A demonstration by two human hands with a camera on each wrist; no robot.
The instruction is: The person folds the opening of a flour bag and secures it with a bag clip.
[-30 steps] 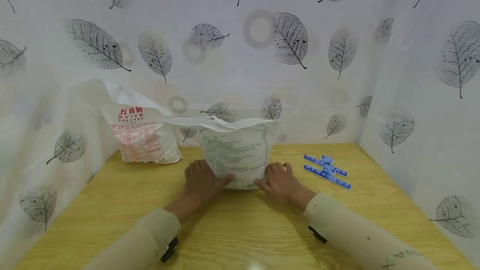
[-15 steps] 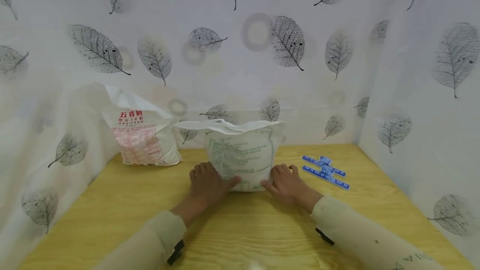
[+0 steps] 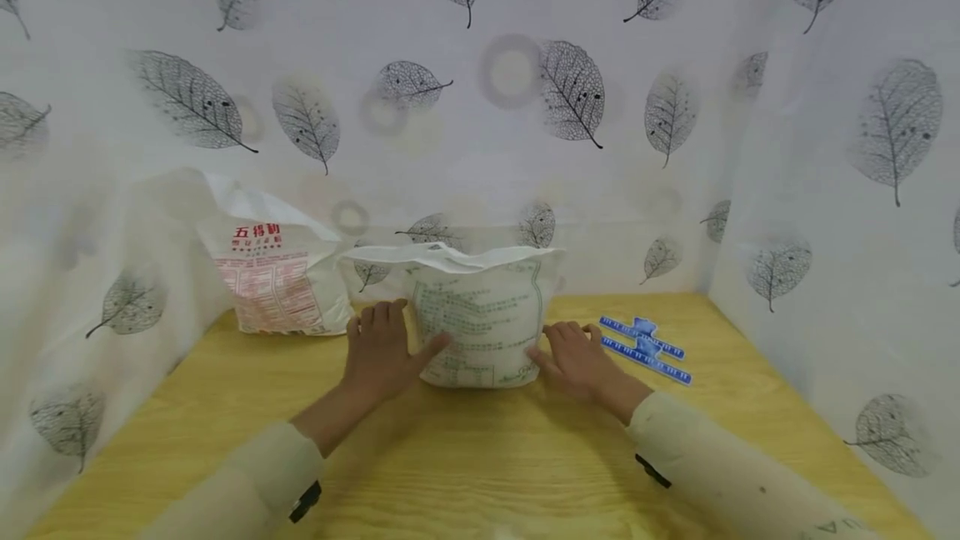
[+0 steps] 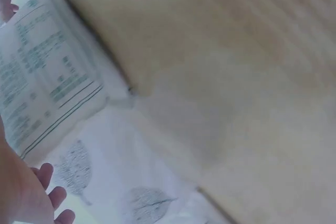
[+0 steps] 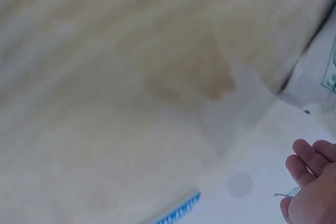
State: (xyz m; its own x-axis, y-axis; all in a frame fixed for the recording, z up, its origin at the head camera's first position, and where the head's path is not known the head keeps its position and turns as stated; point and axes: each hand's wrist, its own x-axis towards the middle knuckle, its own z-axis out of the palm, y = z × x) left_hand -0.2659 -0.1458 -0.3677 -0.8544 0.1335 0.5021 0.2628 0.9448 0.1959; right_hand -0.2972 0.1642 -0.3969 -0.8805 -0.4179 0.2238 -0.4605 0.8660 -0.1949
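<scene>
Flanking white bag (image 3: 480,319), L hand (image 3: 382,350) & R hand (image 3: 581,361) w/ fingers relaxed; bag mostly cut off, R-wrist cam.

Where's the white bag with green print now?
In the head view, the green-printed bag stands between the left hand and right hand, right of the white bag with red print.

On table (image 3: 480,465): mid bag (image 3: 480,332) between left hand (image 3: 381,350) and right hand (image 3: 581,363). Farther back, left of it, near far-left corner: other bag (image 3: 273,277). Just past right hand, to the right: two clips (image 3: 648,348), one close behind the other. Behind everything and along both sides: curtain (image 3: 465,157).
</scene>
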